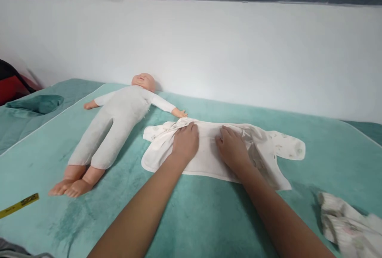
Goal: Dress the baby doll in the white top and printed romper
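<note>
A white baby shirt [205,162] with small printed figures on its sleeves lies spread across the green cover, its front opened and the inside showing. My left hand [186,140] is closed on the cloth left of the shirt's middle, with bent fingers near the upper edge. A short gap away, my right hand [234,146] has its fingers curled on the shirt, thumb close to them; the fingertips are partly hidden. Creased cloth bunches up beside the right wrist. A baby doll [127,104] in a white body lies on its back to the left, one hand close to the shirt's collar.
A green plush cover [191,218] lies beneath everything, against a white wall [209,51]. Crumpled printed baby cloth [352,226] sits at the lower right. A yellow strip [19,206] lies at the left. Behind it are a green folded cloth [36,104] and a red-and-black item [13,86].
</note>
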`<state>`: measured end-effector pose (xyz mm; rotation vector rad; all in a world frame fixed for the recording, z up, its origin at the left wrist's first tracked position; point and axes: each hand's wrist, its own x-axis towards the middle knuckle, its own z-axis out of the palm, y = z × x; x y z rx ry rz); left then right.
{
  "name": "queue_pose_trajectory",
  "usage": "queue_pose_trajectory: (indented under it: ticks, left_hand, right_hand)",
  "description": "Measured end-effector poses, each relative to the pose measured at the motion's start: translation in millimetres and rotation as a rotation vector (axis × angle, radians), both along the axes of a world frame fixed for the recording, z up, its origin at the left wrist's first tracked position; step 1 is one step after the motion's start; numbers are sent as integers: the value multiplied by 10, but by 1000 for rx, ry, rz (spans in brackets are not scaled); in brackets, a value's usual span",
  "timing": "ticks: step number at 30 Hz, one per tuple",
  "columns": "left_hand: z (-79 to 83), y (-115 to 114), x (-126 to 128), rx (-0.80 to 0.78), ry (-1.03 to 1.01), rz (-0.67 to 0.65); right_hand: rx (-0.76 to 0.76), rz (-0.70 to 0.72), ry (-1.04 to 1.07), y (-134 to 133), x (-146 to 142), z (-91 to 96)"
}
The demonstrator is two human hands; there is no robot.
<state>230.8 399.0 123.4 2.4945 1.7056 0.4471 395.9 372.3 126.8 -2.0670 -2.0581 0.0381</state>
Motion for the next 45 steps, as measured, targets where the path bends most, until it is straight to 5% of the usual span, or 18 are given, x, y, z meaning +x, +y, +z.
queue_pose_trajectory:
  ticks: [6,15,26,34,45]
  left_hand:
    - [-21,17,-73,185,-47,-21]
    - [-26,-48,-57,404,8,0]
    - [-75,-76,-42,385,-3,14]
    - [-64,-103,-55,334,14,51]
    - [-127,-39,-36,200,68,113]
  right_hand:
    - [22,-97,-33,-7,63,-87]
    - [354,-4,55,-37,101,-61]
    - [103,-180,143,0,181,28]
    - [192,-98,432,58,535,11]
    - [347,-1,188,81,354,-128]
